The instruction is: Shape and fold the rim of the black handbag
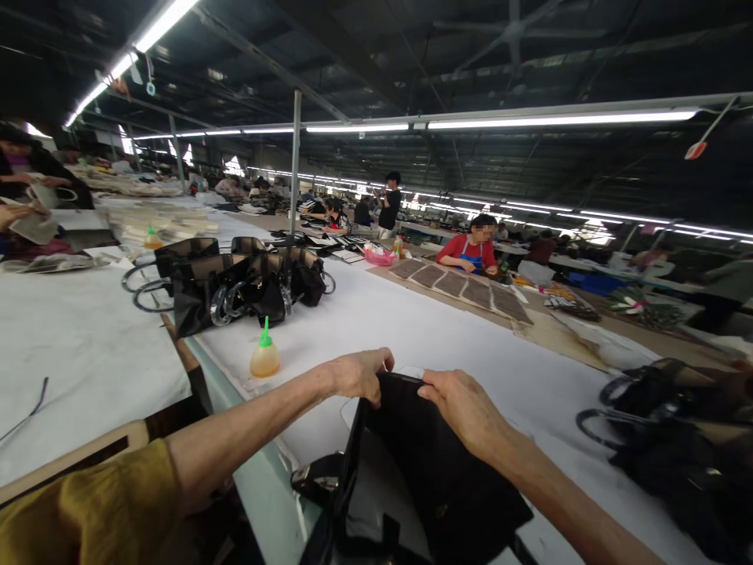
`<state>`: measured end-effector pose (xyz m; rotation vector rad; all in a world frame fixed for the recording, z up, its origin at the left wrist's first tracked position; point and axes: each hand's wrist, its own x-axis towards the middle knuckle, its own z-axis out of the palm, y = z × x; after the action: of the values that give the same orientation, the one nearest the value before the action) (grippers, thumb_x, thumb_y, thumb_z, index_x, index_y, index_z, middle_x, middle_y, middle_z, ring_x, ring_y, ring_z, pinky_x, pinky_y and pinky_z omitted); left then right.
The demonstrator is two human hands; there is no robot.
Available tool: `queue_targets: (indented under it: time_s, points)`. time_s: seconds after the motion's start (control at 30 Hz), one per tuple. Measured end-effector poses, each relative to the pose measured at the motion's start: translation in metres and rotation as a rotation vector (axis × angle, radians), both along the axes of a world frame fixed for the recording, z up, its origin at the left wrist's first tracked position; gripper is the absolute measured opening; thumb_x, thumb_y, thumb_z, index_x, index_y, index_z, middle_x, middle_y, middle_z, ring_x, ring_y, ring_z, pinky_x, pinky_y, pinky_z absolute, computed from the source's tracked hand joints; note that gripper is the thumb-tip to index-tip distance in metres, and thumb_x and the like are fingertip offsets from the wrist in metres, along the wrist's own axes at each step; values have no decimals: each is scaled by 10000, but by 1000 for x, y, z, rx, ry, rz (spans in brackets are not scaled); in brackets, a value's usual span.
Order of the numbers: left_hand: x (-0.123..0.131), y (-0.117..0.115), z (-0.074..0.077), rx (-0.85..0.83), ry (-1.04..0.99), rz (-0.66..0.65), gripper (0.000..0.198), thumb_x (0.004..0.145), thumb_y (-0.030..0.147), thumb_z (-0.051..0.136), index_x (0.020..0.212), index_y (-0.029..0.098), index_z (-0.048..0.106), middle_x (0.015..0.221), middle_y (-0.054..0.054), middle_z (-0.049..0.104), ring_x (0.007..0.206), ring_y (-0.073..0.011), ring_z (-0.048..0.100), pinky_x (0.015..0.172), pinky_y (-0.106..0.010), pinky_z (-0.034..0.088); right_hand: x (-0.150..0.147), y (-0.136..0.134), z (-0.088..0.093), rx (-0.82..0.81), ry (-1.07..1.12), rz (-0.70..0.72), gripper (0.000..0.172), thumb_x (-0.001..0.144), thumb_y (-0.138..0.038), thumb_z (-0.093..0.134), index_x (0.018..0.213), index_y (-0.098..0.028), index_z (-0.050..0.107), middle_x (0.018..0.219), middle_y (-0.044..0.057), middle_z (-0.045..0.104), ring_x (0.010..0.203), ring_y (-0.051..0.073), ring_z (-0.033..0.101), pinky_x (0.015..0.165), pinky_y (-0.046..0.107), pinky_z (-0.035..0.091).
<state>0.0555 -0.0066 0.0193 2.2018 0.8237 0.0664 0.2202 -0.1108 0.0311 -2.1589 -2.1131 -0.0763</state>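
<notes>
A black handbag (423,463) stands at the table's near edge, tilted, with a dark panel raised toward me. My left hand (361,377) grips the panel's top left corner, fingers curled over the edge. On the same top edge, farther right, my right hand (462,404) pinches the rim between thumb and fingers. Something white shows just behind the edge between both hands; I cannot make out what it is. A dark strap piece with a metal fitting (321,477) sticks out at the bag's left. The lower part of the bag is cut off by the frame.
A glue bottle (265,358) with a green nozzle stands left of my hands on the white-covered table (400,314). Several black handbags (229,282) stand behind it, and more dark bags (676,439) lie at right. A co-worker in red (471,249) sits across the table.
</notes>
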Motion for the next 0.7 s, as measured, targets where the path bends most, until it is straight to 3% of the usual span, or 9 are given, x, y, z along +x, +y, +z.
queue_targets:
  time_s: [0.1, 0.23, 0.57, 0.7]
  points:
    - [-6, 6, -1, -101, -74, -37, 396, 512, 67, 539, 898, 154, 562, 722, 26, 548, 618, -112, 473, 494, -187, 344, -4, -4, 8, -27, -17, -3, 208, 831, -227, 473, 644, -190, 556, 605, 4, 589, 584, 124, 516, 539, 213, 282]
    - [-5, 8, 0, -165, -149, -76, 273, 529, 74, 524, 779, 135, 613, 604, 38, 520, 578, -106, 455, 500, -189, 343, -4, -10, 15, -79, -40, -12, 231, 836, -218, 456, 628, -192, 552, 586, 1, 581, 556, 118, 502, 525, 210, 278]
    - [-1, -2, -8, -73, -171, -88, 153, 670, 251, 542, 723, 138, 630, 537, 42, 442, 510, -84, 372, 469, -193, 302, 4, -22, -5, -84, -138, -40, 285, 877, -274, 398, 644, -190, 539, 535, 2, 550, 495, 122, 479, 500, 220, 277]
    - [-1, -4, -6, -52, -178, -82, 146, 675, 252, 531, 693, 136, 617, 551, 40, 445, 532, -87, 386, 476, -192, 298, 5, -24, -7, -48, -172, -41, 279, 882, -282, 388, 671, -197, 550, 588, 17, 594, 558, 146, 544, 525, 234, 296]
